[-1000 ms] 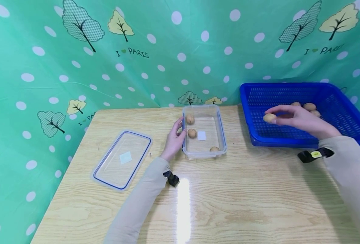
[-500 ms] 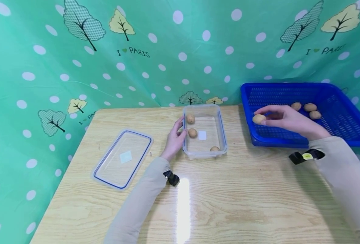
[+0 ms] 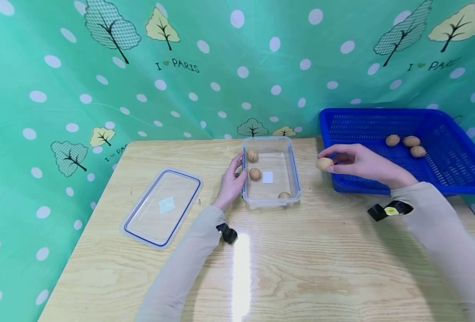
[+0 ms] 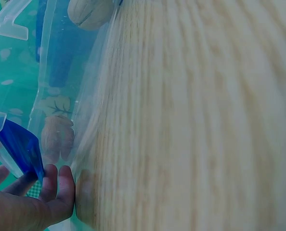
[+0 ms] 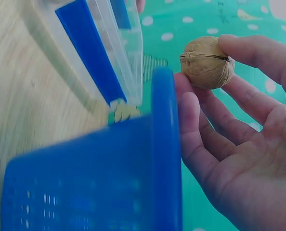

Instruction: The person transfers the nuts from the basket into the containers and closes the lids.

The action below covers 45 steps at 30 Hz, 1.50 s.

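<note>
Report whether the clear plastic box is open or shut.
Open: the box has no cover on it; a blue-edged lid lies apart on the table.

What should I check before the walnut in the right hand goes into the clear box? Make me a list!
1. Walnut held: ok, the right hand pinches it.
2. Box uncovered: ok, the lid lies apart from it.
3. Left hand at the box: ok, touching its side.
4. Room inside: ok, bare floor shows beside three walnuts.
5. Walnut over the box: not ok, it's by the basket's rim.
6. Right hand clear of that rim: cannot tell.
</note>
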{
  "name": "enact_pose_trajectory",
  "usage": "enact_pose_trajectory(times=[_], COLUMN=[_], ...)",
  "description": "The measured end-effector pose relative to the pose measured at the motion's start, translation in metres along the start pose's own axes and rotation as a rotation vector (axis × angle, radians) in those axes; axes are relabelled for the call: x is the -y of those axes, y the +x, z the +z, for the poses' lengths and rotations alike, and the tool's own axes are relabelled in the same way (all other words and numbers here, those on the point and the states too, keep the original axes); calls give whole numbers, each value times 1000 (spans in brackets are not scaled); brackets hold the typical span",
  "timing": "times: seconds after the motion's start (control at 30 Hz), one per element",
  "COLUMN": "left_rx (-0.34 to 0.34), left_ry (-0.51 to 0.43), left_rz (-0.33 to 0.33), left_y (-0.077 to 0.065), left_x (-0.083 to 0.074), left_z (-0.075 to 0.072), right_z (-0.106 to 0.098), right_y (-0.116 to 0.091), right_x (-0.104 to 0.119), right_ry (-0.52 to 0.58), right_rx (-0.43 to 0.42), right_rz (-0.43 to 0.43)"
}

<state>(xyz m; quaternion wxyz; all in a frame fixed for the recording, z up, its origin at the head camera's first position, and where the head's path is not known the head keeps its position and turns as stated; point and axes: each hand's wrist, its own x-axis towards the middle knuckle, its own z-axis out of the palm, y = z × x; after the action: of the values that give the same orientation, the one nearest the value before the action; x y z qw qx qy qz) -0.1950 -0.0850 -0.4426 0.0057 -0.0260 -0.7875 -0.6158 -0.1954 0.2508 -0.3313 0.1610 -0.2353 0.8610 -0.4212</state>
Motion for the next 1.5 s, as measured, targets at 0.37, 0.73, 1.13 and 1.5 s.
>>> enact_pose_trajectory(times=[0.37, 0.73, 1.13, 1.5], left_rx=[8, 8, 6, 3], left_ry=[1, 11, 15, 34], left_rz=[-2, 2, -2, -4], left_y=[0, 1, 0, 0], left_x=[-1, 0, 0, 0], left_z=[-1, -1, 0, 1], right_z=[31, 56, 81, 80], right_y=[14, 29, 42, 39], right_x=[8, 7, -4, -2], right_ry=[-5, 17, 18, 17], right_rx=[111, 140, 161, 185], right_rz=[-142, -187, -236, -199])
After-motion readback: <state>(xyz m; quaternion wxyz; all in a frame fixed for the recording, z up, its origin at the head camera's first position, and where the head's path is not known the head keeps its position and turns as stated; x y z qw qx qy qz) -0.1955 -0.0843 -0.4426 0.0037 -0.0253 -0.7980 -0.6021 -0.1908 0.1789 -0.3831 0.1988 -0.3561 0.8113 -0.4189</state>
